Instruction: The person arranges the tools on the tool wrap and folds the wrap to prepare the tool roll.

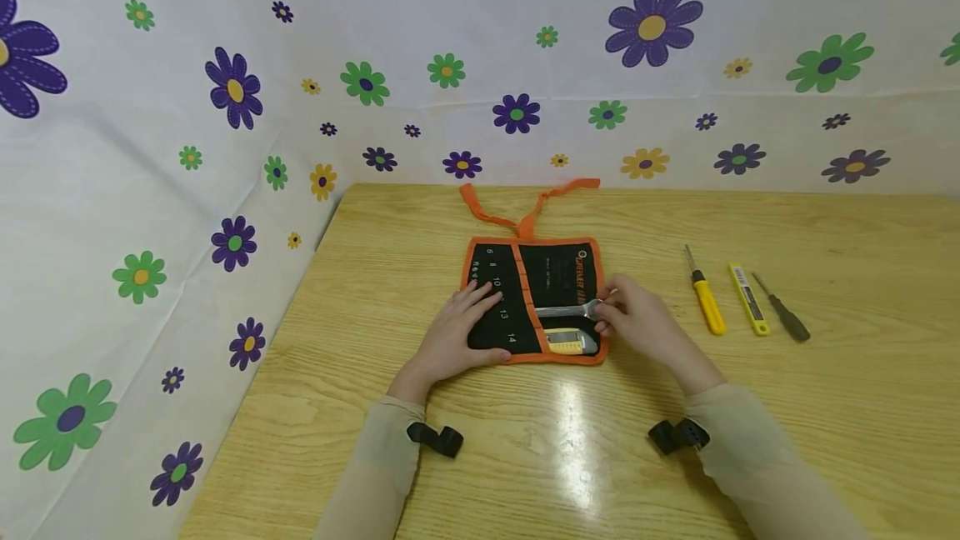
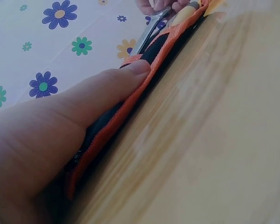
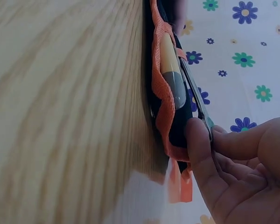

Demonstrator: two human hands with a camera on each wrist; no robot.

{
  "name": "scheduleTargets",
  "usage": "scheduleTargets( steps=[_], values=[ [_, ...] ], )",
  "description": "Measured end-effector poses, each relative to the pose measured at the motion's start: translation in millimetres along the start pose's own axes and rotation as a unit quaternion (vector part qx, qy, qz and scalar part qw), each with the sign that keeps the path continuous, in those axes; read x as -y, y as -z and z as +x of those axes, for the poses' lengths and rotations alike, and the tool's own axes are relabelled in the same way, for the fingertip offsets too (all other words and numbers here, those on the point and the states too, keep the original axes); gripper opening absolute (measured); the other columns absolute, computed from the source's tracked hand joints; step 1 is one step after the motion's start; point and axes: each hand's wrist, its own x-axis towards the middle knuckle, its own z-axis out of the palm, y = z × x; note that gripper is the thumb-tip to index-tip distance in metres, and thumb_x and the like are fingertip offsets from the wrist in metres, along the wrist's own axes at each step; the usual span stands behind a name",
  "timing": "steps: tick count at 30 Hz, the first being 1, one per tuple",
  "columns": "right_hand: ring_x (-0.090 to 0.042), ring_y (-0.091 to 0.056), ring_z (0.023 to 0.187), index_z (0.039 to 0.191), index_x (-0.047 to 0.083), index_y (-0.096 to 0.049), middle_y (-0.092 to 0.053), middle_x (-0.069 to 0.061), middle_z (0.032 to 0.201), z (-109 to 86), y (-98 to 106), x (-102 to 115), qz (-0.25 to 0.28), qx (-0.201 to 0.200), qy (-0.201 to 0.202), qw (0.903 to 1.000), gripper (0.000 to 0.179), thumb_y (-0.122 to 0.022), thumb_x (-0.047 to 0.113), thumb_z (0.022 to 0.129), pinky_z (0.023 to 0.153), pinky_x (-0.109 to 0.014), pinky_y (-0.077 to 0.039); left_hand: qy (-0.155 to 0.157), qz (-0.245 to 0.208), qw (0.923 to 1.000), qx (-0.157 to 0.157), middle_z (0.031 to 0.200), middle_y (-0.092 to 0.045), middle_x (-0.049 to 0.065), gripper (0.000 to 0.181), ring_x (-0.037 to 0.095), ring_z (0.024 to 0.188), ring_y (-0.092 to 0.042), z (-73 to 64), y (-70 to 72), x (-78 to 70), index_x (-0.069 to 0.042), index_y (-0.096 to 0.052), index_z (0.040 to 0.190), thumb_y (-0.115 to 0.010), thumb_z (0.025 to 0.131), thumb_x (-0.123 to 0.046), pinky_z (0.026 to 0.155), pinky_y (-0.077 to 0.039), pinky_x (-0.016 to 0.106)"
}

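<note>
A black tool pouch (image 1: 551, 273) with orange edging lies spread on the table. My left hand (image 1: 457, 333) rests flat on its numbered pocket side, and the left thumb (image 2: 109, 84) presses near the orange border. With my right hand (image 1: 637, 317) I pinch the end of a silver wrench (image 1: 566, 312) between thumb and fingers. The wrench's other end is hidden in a pocket of the pouch. Beside it, nearer to me, a yellow and grey utility knife (image 1: 570, 342) sits partly in another pocket.
Right of the pouch lie a yellow-handled screwdriver (image 1: 707, 302), a yellow packet with a label (image 1: 750, 298) and a dark-handled screwdriver (image 1: 787, 317). Orange ties (image 1: 527, 223) stretch from the pouch's far edge. A flower-print sheet (image 1: 480, 40) hangs behind the wooden table (image 1: 862, 273).
</note>
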Motion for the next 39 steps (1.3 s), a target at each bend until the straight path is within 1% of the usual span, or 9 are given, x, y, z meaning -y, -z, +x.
scheduleTargets(
  steps=[4,7,11,16,21,25,30,36,39],
  values=[
    [-0.02,-0.065,0.068,0.103,-0.005,-0.052,-0.066,-0.015,0.084,3.7,-2.6,3.7,-0.013,0.006,0.014,0.9998,0.009,-0.055,-0.003,0.094,0.059,-0.029,-0.055,0.001,0.001,1.0,0.001,0.157,-0.022,0.002,0.09,0.021,0.145,-0.008,-0.5,0.0,-0.4,-0.019,-0.033,0.15,-0.072,0.078,-0.055,0.115,-0.009,0.045],
    [-0.02,-0.065,0.069,0.102,-0.004,-0.055,-0.066,-0.014,0.086,7.0,-4.3,6.6,-0.023,0.019,0.013,0.9995,0.009,-0.057,-0.001,0.094,0.061,-0.03,-0.056,0.001,-0.003,1.0,0.001,0.157,-0.022,0.002,0.09,0.021,0.145,-0.008,-0.7,0.0,-0.9,-0.019,-0.033,0.15,-0.072,0.078,-0.055,0.115,-0.009,0.045],
    [-0.018,-0.063,0.069,0.101,-0.004,-0.057,-0.065,-0.012,0.085,11.5,-6.8,11.0,-0.052,0.032,0.015,0.998,0.008,-0.058,0.001,0.094,0.062,-0.03,-0.056,0.003,-0.004,1.0,0.002,0.157,-0.021,0.001,0.09,0.021,0.145,-0.008,-0.6,-0.3,-1.1,-0.02,-0.033,0.151,-0.071,0.078,-0.056,0.115,-0.009,0.045],
    [-0.017,-0.061,0.065,0.097,-0.002,-0.057,-0.063,-0.01,0.081,15.7,-8.9,17.0,-0.086,0.037,0.022,0.9953,0.005,-0.059,0.001,0.094,0.06,-0.029,-0.054,0.006,-0.001,1.0,0.005,0.157,-0.021,0.001,0.09,0.021,0.145,-0.007,-1.1,0.3,-1.8,-0.019,-0.032,0.151,-0.071,0.079,-0.056,0.116,-0.008,0.044],
    [-0.018,-0.06,0.064,0.096,-0.001,-0.058,-0.062,-0.009,0.079,20.4,-10.2,18.8,-0.109,0.047,0.029,0.9924,0.004,-0.058,0.003,0.094,0.059,-0.03,-0.051,0.009,0.0,0.9999,0.007,0.157,-0.02,0.002,0.09,0.022,0.145,-0.007,-1.4,1.9,-2.8,-0.018,-0.032,0.151,-0.072,0.079,-0.054,0.116,-0.007,0.044],
    [-0.016,-0.058,0.061,0.093,0.001,-0.06,-0.063,-0.007,0.078,23.3,-11.0,16.3,-0.141,0.052,0.049,0.9875,0.004,-0.063,0.003,0.091,0.057,-0.031,-0.049,0.006,0.002,1.0,0.003,0.157,-0.021,0.003,0.09,0.023,0.145,-0.008,-0.9,2.0,-2.8,-0.018,-0.032,0.151,-0.071,0.079,-0.055,0.116,-0.007,0.044],
    [-0.014,-0.055,0.061,0.089,0.002,-0.063,-0.062,-0.005,0.077,26.0,-12.6,11.3,-0.182,0.047,0.073,0.9794,0.006,-0.068,0.003,0.087,0.057,-0.031,-0.047,0.003,0.006,1.0,0.001,0.157,-0.02,0.002,0.091,0.023,0.145,-0.008,-0.1,0.8,-1.6,-0.018,-0.032,0.151,-0.07,0.078,-0.058,0.116,-0.006,0.043],
    [-0.019,-0.057,0.069,0.087,0.002,-0.066,-0.064,-0.006,0.079,28.1,-13.8,9.5,-0.2,0.03,0.08,0.976,0.004,-0.07,0.003,0.086,0.063,-0.036,-0.049,0.007,0.003,1.0,0.0,0.158,-0.019,0.001,0.091,0.021,0.145,-0.007,0.9,0.1,-1.3,-0.02,-0.031,0.151,-0.07,0.078,-0.058,0.116,-0.007,0.043],
    [-0.02,-0.058,0.071,0.086,0.002,-0.067,-0.064,-0.007,0.08,28.2,-14.5,9.4,-0.203,0.027,0.079,0.9756,0.003,-0.07,0.003,0.085,0.064,-0.037,-0.05,0.008,0.005,1.0,0.0,0.158,-0.019,0.001,0.091,0.021,0.145,-0.007,0.9,0.0,-0.8,-0.02,-0.031,0.151,-0.07,0.078,-0.058,0.116,-0.007,0.043]
  ],
)
